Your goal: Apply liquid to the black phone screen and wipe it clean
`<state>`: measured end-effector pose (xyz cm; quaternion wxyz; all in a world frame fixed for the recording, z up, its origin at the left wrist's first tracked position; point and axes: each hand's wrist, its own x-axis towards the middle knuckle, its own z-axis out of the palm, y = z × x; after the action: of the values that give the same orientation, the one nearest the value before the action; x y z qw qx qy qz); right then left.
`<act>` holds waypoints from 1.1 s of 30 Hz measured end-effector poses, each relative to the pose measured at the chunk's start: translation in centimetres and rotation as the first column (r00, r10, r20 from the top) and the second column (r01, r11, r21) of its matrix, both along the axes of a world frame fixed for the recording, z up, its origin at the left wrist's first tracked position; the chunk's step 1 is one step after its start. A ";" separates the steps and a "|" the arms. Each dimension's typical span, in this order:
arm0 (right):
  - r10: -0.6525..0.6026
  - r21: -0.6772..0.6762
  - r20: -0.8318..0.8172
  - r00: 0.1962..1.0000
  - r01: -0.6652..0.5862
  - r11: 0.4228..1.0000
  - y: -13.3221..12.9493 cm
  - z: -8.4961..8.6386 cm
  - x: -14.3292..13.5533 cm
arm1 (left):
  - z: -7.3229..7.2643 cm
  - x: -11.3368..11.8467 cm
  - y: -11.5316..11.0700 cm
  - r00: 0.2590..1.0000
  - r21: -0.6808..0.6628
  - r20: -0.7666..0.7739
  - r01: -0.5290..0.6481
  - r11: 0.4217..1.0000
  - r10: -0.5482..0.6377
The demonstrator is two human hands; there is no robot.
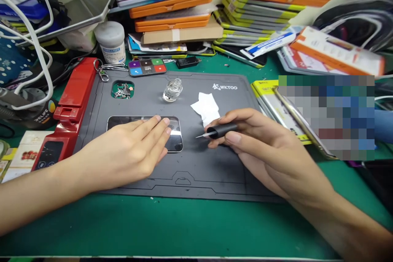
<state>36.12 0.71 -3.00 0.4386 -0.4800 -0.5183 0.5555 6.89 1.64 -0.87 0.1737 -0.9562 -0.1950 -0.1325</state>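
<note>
On a dark grey mat (202,190) lies a phone (175,141), its screen up and partly hidden under my left hand (132,147). That hand rests flat over the phone with fingers stretched out to the right. My right hand (260,143) grips a black brush cap (221,130) between thumb and fingers; its thin white brush tip points left, toward the phone. Beyond the phone stands a small clear glass bottle (172,90) with liquid in it. A crumpled white tissue (207,107) lies just behind my right hand.
A red clamp-like tool (75,94) flanks the mat's left edge. Small screws (123,90) fill a recess at the mat's upper left. Behind are a white paste jar (110,43) and stacked orange boxes (175,4). Yellow-edged packages (276,106) lie at the right.
</note>
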 end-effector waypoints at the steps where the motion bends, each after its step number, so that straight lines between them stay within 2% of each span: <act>1: -0.004 0.007 -0.010 1.000 0.004 1.000 0.1 0.0 0.0 | -0.1 0.0 0.0 1.000 -0.026 0.028 -0.011 1.000 0.011; 5: -0.027 0.053 -0.031 0.999 0.029 0.998 0.5 -0.2 0.0 | -0.4 -0.2 0.5 0.994 -0.116 0.102 -0.039 0.992 0.051; 11: -0.037 0.107 -0.041 0.998 0.041 0.993 1.0 -0.5 -0.1 | -0.1 -0.4 1.6 0.989 -0.290 0.029 -0.132 0.948 0.147; 15: -0.022 0.097 -0.015 1.000 0.023 0.995 1.0 -0.3 -0.4 | 0.2 -0.4 1.4 0.992 -0.357 0.038 -0.099 0.929 0.121; 21: -0.002 0.092 0.034 0.999 -0.001 0.996 1.0 -0.2 -0.3 | 0.3 -0.5 1.4 0.994 -0.406 0.055 -0.063 0.912 0.093; 33: -0.013 0.073 -0.007 1.000 0.014 0.997 1.1 0.0 -0.6 | -0.1 -0.4 1.4 0.995 -0.365 0.054 -0.054 0.929 0.078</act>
<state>35.54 1.76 -2.98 0.4612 -0.4655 -0.5336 0.5346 6.50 3.07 -0.95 -0.0082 -0.9597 -0.2539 -0.1204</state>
